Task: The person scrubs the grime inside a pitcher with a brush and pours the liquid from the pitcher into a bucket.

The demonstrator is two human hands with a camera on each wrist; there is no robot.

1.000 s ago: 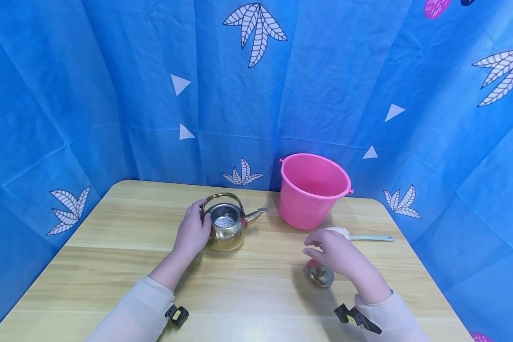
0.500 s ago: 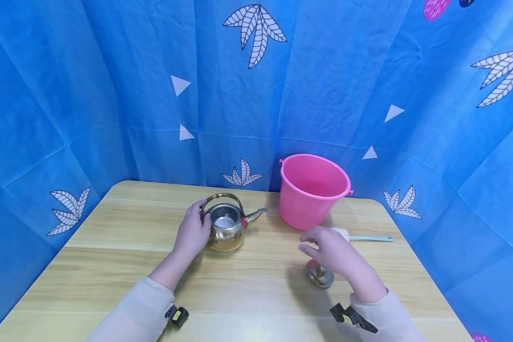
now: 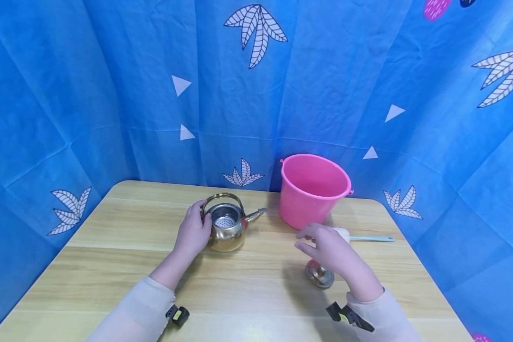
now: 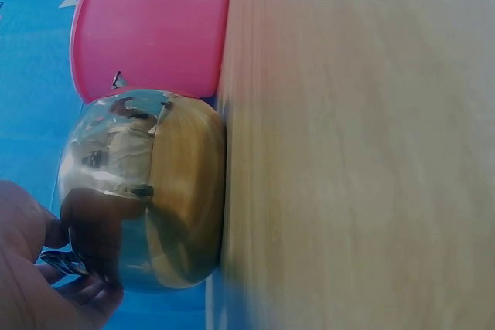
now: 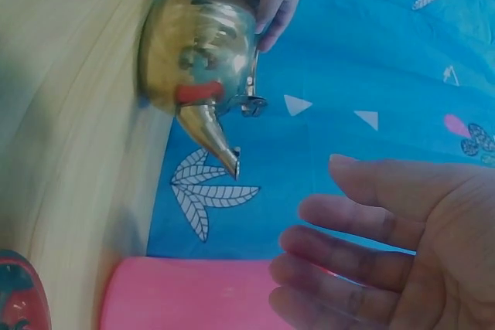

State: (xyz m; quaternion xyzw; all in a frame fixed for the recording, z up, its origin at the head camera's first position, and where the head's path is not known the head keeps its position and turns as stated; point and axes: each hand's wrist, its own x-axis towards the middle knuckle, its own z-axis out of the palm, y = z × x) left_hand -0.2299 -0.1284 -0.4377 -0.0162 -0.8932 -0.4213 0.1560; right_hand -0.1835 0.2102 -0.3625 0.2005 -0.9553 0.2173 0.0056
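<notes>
A gold metal teapot (image 3: 225, 235) stands on the table without its lid, its perforated strainer (image 3: 224, 222) showing inside, spout toward the right. My left hand (image 3: 193, 228) grips the teapot's handle (image 3: 222, 195) at its left side. In the left wrist view, thumb and fingers (image 4: 89, 295) close around the handle's base. My right hand (image 3: 325, 244) hovers over the table, fingers relaxed and slightly bent, holding nothing. Just below it lies the metal lid (image 3: 320, 275), knob up. The right wrist view has the spout (image 5: 209, 137) beyond the right hand.
A pink bucket (image 3: 299, 204) stands at the back right of the wooden table (image 3: 239, 299). Beside it lies a tool with a white head and a pale blue handle (image 3: 374, 239), partly hidden by my right hand. A blue patterned curtain (image 3: 145, 71) surrounds the table's back and sides.
My right hand has drifted a little to the left and away from me above the lid. The left hand, teapot and lid have stayed put.
</notes>
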